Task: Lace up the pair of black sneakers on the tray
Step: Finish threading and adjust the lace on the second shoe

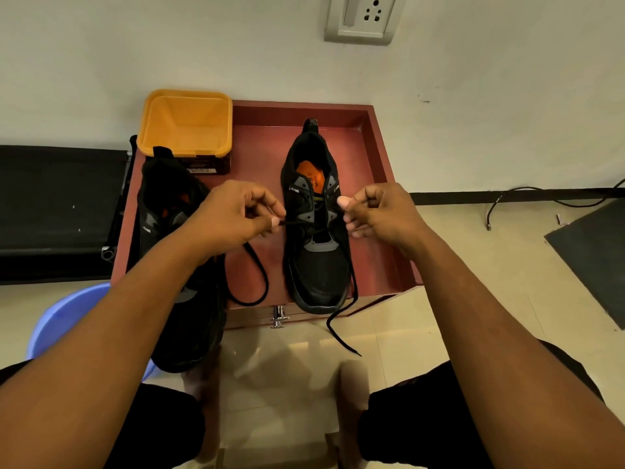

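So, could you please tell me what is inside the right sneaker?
An orange insole with dark print shows in the heel opening of the sneaker. Towards the toe, the inside is hidden under the tongue and the lace.

Bare forearms [101,350], blk fabric [422,418] – both thighs

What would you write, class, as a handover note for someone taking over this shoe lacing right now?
Left hand: pinches the lace beside the centre sneaker.
Right hand: curled at its right eyelets; grip unclear.
Both sneakers on the tray; other sneaker overhangs the front edge.
Done: lowest eyelets threaded.
Left: upper eyelets, then the other sneaker, which shows no lace.
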Tool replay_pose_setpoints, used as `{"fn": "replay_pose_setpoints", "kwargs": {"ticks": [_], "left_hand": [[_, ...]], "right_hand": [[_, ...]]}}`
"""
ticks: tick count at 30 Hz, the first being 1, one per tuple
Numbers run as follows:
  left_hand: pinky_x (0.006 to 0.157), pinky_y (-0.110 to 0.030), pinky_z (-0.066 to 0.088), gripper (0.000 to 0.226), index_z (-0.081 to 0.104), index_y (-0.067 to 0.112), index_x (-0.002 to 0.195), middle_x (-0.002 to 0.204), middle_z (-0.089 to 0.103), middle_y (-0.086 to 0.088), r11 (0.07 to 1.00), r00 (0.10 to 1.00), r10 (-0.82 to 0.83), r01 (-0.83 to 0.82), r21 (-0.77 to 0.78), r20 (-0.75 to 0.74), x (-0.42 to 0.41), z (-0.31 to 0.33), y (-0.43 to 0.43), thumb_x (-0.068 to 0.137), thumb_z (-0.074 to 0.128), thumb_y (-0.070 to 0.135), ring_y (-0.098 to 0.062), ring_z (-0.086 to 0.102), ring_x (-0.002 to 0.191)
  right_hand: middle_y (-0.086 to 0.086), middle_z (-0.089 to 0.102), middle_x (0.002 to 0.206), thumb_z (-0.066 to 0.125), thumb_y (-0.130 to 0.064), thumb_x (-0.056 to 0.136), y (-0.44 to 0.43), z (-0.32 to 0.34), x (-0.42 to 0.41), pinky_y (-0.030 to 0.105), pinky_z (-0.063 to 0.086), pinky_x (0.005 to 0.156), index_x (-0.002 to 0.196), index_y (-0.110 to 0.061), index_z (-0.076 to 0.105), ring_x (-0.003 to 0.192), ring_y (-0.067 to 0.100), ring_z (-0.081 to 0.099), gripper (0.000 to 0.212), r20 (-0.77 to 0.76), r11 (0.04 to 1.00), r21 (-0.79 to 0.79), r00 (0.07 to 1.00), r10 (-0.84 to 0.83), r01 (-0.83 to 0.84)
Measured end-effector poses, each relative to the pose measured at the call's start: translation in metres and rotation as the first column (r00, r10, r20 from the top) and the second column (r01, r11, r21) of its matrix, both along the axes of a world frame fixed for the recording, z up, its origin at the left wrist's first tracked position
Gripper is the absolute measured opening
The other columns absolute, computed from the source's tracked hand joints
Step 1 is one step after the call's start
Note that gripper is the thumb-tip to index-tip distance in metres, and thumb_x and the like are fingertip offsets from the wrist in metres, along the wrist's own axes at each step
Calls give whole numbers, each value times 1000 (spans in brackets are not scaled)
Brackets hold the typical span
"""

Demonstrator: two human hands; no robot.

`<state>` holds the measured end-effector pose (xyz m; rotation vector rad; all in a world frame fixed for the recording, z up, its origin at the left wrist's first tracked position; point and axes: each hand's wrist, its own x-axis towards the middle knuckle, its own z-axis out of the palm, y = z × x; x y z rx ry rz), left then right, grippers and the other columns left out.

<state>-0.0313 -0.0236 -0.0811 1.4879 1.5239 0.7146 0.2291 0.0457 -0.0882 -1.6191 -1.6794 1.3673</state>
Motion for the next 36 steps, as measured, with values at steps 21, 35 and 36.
{"fn": "replay_pose_setpoints", "kwargs": {"ticks": [21,35,36], "left_hand": [[71,-44,51,11,73,17,96,91,55,3,892,912,79,116,437,-403,67,-33,-2,89,74,25,-19,54,92],[67,-29,36,9,71,16,93,92,57,3,913,908,-9,179,366,-420,58,-33,7,87,71,22,-17,56,88],[67,-29,37,11,72,17,92,91,57,4,917,915,-11,170,362,-403,57,-32,7,86,67,24,-16,57,87]], "right_hand": [[-3,74,93,81,-16,88,-5,6,2,43,60,71,99,-18,82,79,14,69,12,542,582,463,733,411,-669],[8,63,88,67,-18,90,20,20,-13,37,46,48,94,-8,68,69,26,62,10,869,-4,326,298,394,-945],[8,62,88,63,-20,92,19,15,-12,35,44,48,94,-8,66,67,25,59,13,865,2,348,322,384,-937]]}}
